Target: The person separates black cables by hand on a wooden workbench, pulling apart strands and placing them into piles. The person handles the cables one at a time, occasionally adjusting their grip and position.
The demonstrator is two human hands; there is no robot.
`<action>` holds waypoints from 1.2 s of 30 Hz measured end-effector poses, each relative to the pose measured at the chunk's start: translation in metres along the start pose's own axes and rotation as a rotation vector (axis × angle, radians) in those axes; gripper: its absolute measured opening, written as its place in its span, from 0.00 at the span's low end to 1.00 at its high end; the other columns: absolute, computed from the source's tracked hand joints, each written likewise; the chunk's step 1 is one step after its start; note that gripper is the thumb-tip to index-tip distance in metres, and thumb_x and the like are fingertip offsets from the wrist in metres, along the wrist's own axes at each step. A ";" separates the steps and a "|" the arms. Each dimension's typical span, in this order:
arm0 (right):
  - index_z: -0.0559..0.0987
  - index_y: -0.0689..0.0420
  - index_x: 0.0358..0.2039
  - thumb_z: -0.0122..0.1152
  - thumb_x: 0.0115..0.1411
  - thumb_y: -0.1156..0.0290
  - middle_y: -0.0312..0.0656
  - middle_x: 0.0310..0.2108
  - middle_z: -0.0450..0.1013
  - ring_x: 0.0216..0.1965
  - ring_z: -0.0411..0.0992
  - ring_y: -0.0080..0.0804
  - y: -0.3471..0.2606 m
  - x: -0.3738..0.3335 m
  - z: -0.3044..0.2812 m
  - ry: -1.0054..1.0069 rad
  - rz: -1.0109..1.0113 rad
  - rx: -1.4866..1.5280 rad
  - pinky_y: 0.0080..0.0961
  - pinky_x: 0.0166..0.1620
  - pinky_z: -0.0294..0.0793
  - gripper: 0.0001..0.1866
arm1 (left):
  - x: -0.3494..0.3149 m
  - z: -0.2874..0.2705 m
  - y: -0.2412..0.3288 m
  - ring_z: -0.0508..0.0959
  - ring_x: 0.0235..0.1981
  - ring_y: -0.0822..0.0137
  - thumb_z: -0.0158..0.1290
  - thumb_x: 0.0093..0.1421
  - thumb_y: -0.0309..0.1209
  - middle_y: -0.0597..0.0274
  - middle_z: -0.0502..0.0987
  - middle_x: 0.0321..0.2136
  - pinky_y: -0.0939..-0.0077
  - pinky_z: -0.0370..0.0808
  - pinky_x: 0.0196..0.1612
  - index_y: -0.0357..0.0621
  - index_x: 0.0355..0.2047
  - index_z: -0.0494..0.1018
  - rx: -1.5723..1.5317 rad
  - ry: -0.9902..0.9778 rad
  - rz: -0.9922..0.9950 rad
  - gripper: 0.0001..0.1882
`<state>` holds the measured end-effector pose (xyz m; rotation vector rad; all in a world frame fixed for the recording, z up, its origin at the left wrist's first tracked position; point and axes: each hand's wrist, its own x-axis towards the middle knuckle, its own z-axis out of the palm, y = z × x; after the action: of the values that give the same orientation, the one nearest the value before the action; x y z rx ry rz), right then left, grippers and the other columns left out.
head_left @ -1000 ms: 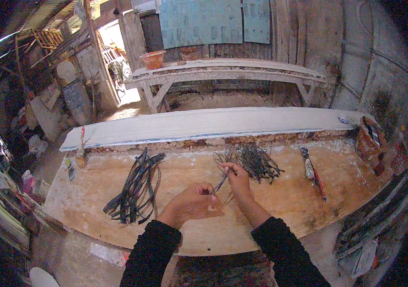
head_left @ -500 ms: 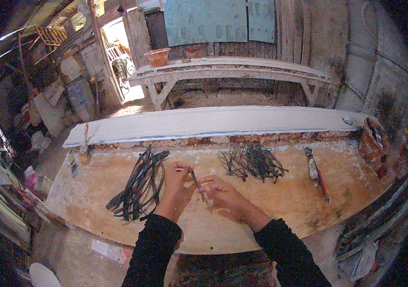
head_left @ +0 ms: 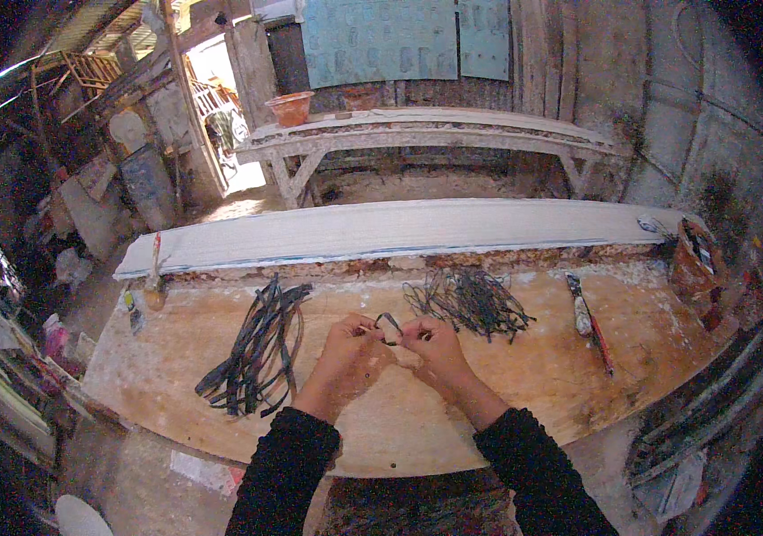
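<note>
Between my hands a thin black strip [head_left: 388, 319] bends up into a small loop over the middle of the wooden board [head_left: 381, 429]. My left hand [head_left: 351, 346] pinches one end of it, and my right hand [head_left: 432, 344] pinches the other; the fingertips almost meet. Left of my hands lies a bundle of long, flat black strips [head_left: 256, 348]. A tangled heap of thin, short black pieces [head_left: 471, 304], some looking looped or knotted, sits just beyond my right hand.
A knife-like tool with a red part [head_left: 590, 326] lies to the right. At the far right stands an orange-brown container [head_left: 696, 255]; a red-tipped stick [head_left: 156, 255] rises at the left. A long white slab [head_left: 408, 230] runs along the board's back, with a bench [head_left: 435, 134] beyond.
The strip, held fairly straight and slanting before, is now curved into a loop. My right hand has moved up and right, and both hands now face each other.
</note>
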<state>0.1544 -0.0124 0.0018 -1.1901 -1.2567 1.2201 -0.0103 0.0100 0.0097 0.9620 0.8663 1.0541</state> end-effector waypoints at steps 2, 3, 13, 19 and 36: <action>0.78 0.59 0.31 0.59 0.52 0.75 0.34 0.29 0.73 0.31 0.68 0.19 0.015 0.012 -0.003 0.140 -0.117 -0.046 0.17 0.34 0.65 0.05 | 0.006 -0.012 -0.012 0.75 0.24 0.62 0.50 0.54 0.21 0.57 0.72 0.22 0.73 0.74 0.24 0.40 0.28 0.67 0.063 -0.190 -0.030 0.03; 0.78 0.59 0.32 0.59 0.53 0.75 0.35 0.31 0.73 0.32 0.68 0.19 0.023 0.019 -0.008 0.204 -0.196 -0.110 0.17 0.34 0.65 0.05 | 0.004 -0.014 -0.017 0.76 0.25 0.61 0.50 0.54 0.22 0.56 0.73 0.24 0.71 0.75 0.25 0.40 0.28 0.67 0.061 -0.282 -0.064 0.03; 0.79 0.57 0.33 0.57 0.55 0.73 0.33 0.28 0.68 0.30 0.66 0.23 0.034 0.030 -0.015 0.404 -0.377 -0.238 0.23 0.36 0.65 0.05 | -0.015 -0.001 0.003 0.77 0.29 0.61 0.52 0.55 0.26 0.59 0.72 0.25 0.61 0.76 0.32 0.45 0.30 0.63 -0.291 -0.244 -0.201 0.08; 0.79 0.57 0.31 0.63 0.51 0.71 0.34 0.36 0.66 0.35 0.65 0.22 0.017 0.013 -0.004 0.028 -0.016 -0.095 0.22 0.39 0.63 0.07 | -0.004 -0.001 0.014 0.66 0.19 0.71 0.52 0.54 0.25 0.67 0.64 0.24 0.65 0.72 0.27 0.49 0.29 0.63 -0.191 0.202 -0.029 0.08; 0.76 0.56 0.25 0.64 0.50 0.75 0.31 0.26 0.71 0.29 0.67 0.17 0.002 0.006 -0.009 -0.220 0.017 0.313 0.17 0.36 0.66 0.04 | 0.002 -0.004 -0.002 0.72 0.23 0.68 0.49 0.55 0.23 0.63 0.69 0.23 0.75 0.72 0.21 0.42 0.29 0.65 -0.109 -0.049 -0.086 0.03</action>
<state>0.1636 -0.0056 -0.0002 -0.8587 -1.1607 1.5289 -0.0127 0.0121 0.0068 0.8495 0.7949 0.9901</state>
